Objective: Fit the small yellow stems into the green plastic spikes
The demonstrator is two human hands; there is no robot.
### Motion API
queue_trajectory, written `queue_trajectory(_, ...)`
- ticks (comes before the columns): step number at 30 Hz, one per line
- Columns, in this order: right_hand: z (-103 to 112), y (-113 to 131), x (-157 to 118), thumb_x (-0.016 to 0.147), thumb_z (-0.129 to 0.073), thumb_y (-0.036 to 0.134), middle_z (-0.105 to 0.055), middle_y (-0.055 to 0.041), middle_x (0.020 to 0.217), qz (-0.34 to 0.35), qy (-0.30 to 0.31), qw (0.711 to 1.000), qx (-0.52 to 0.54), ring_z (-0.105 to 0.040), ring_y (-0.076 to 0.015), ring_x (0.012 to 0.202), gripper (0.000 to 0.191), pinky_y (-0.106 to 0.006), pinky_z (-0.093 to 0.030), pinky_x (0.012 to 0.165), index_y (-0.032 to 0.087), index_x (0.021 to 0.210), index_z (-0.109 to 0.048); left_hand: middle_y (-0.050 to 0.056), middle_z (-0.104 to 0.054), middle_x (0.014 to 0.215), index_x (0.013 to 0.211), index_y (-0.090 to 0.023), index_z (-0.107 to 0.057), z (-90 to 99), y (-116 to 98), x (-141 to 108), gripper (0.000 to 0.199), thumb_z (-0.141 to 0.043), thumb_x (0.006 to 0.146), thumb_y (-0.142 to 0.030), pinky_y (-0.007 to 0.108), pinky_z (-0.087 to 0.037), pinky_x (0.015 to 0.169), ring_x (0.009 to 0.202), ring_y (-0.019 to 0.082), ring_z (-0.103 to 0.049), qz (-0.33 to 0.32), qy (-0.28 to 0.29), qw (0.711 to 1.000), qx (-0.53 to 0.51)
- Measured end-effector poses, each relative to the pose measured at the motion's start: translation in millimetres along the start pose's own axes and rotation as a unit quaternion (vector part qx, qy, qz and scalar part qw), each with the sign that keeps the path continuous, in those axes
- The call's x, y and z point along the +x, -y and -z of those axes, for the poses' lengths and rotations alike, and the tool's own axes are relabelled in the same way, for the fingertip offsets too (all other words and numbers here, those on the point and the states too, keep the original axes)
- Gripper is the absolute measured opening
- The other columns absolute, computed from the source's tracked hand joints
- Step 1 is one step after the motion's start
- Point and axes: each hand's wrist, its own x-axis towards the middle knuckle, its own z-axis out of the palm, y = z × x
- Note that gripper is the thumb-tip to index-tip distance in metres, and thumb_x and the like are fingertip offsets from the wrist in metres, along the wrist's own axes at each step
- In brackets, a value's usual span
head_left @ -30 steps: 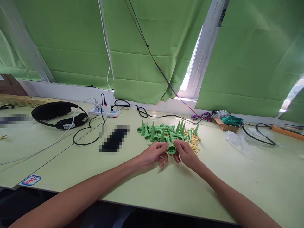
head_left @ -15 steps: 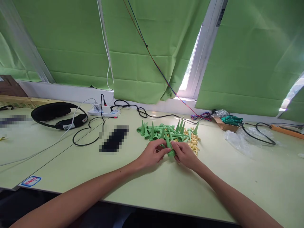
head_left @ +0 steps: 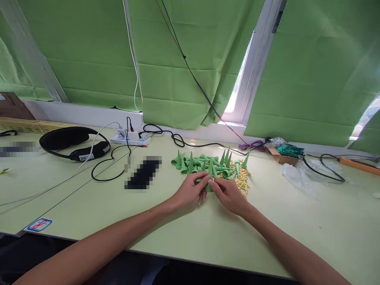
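Between my two hands a green plastic cone-shaped spike (head_left: 210,169) points upward, its wide end low, near the table. My left hand (head_left: 191,189) is closed, with thumb and forefinger pinching the spike from the left. On the other side my right hand (head_left: 230,193) is closed too, its thumb against the spike's front. Fingers cover much of the lower part. Just beyond lies a pile of similar green spikes (head_left: 199,163), some upright and some on their sides. Small yellow-tan pegs (head_left: 242,182) are scattered at the pile's right.
A black band-shaped device (head_left: 89,152) and a power strip (head_left: 130,139) with cables sit at the left. A blurred dark object (head_left: 144,174) lies left of my hands. To the right are an open cardboard box (head_left: 282,155) and clear plastic bags (head_left: 298,178). The table (head_left: 190,241) ends nearby.
The spike in my hands has gone from leaning to nearly upright. My left fingers have shifted around it, and my right thumb has moved across its front.
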Motion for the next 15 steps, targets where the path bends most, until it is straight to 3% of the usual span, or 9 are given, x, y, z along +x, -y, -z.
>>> queue_trajectory(4, -3.1, 0.9, -2.8, 0.096, -0.045, 0.038, -0.022, 0.0072, 0.054, 0.003, 0.015, 1.000, -0.025, -0.020, -0.0087, 0.052, 0.043, -0.025, -0.018, 0.050, 0.020, 0.063, -0.025, -0.005, -0.046, 0.051, 0.074, -0.017, -0.051, 0.8, 6.1, 2.1, 0.045, -0.044, 0.094, -0.057, 0.020, -0.038, 0.038, 0.039, 0.009, -0.048, 0.004, 0.018, 1.000, -0.016)
queue_trajectory(15, -9.3, 3.4, -5.7, 0.095, -0.047, 0.039, -0.026, 0.0078, 0.050, 0.015, 0.012, 0.999, -0.046, -0.021, -0.0074, 0.048, 0.045, -0.025, -0.018, 0.050, 0.019, 0.060, -0.027, -0.005, -0.046, 0.053, 0.071, -0.018, -0.047, -0.2, 7.5, 2.4, 0.046, -0.046, 0.093, -0.058, 0.019, -0.041, 0.036, 0.040, 0.010, -0.052, 0.011, 0.049, 0.999, -0.016)
